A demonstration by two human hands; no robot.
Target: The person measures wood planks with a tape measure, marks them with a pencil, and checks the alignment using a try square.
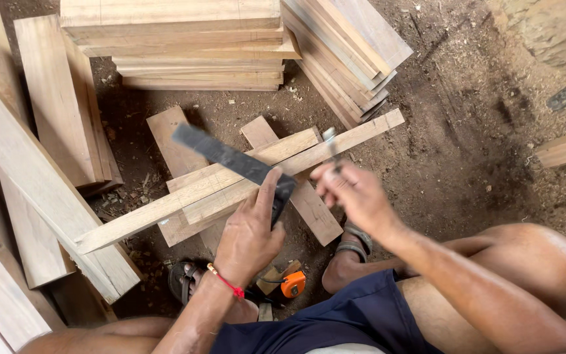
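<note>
Nearest the lens: dark blue shorts (pixel 335 314), bare knees spread either side, squatting low. Beyond the fingers, across the top, a big stack of planks (pixel 185 46) with a leaning stack (pixel 348 52) just right of it. Off to the far left of the fingers, long pale boards (pixel 27 170) lying on the dirt floor (pixel 479 144). Right under both hands, two long wooden slats (pixel 230 187) side by side, resting across two short crosspieces (pixel 296 190). Left hand (pixel 250 236), red thread at the wrist, fingers wrapped round the stock of a dark metal try square (pixel 230 157), thumb up along it, blade running up and left over the slats. Right hand (pixel 355 193), blurred, fingers pinched shut on a thin marking tool (pixel 331 147), tip touching the upper slat just right of the square. Below the left fingers, between sandalled feet, an orange tape measure (pixel 293 285) on the ground.
</note>
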